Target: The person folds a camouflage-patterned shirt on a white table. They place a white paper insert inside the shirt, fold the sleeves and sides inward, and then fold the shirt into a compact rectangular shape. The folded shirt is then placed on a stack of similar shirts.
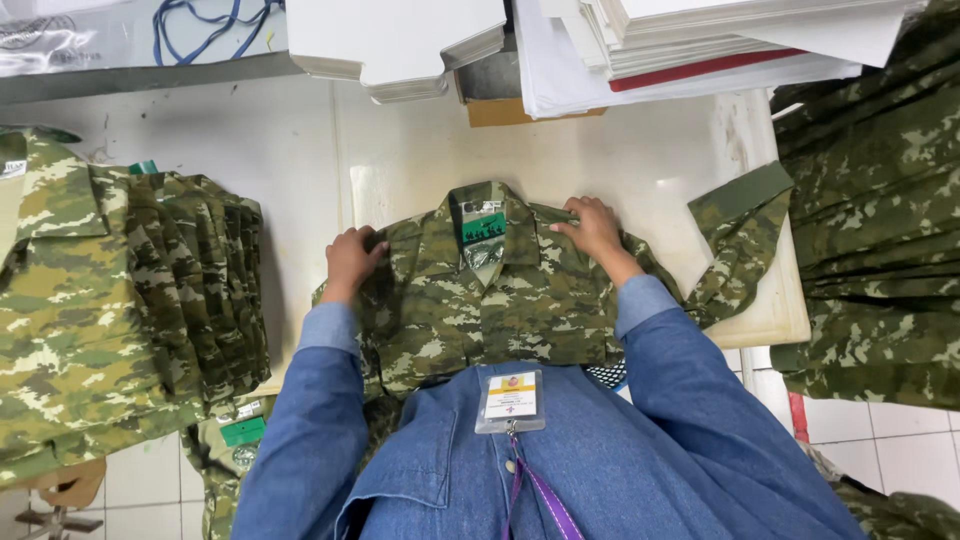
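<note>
**Both hands pressed on a camouflage shirt at the worktop**

A green-and-brown camouflage cloth shirt (500, 300) lies face up on the white worktop (280, 150), its collar pointing away from the person and a small green tag (483, 227) showing inside the neck. The left hand (352, 258) rests on the shirt's left shoulder with its fingers curled into the fabric, pinching a fold of cloth. The right hand (592, 228) lies on the opposite shoulder, fingers bent and pressing down on the cloth near the collar; whether it pinches the cloth cannot be told. One sleeve with a plain olive cuff (738, 195) stretches out to the right across a pale flat board (770, 320) that lies under the shirt.

The person wears a blue denim overshirt (560, 470), with a clear-cased badge on a purple lanyard (510, 400) hanging at the chest (it overlaps the shirt's lower edge in the view).

To the left sits a stack of folded camouflage garments (110, 300), just beside the shirt. To the right hangs a heap of darker camouflage fabric (880, 240). At the far edge of the worktop lie stacks of white cardboard sheets (700, 40).
</note>
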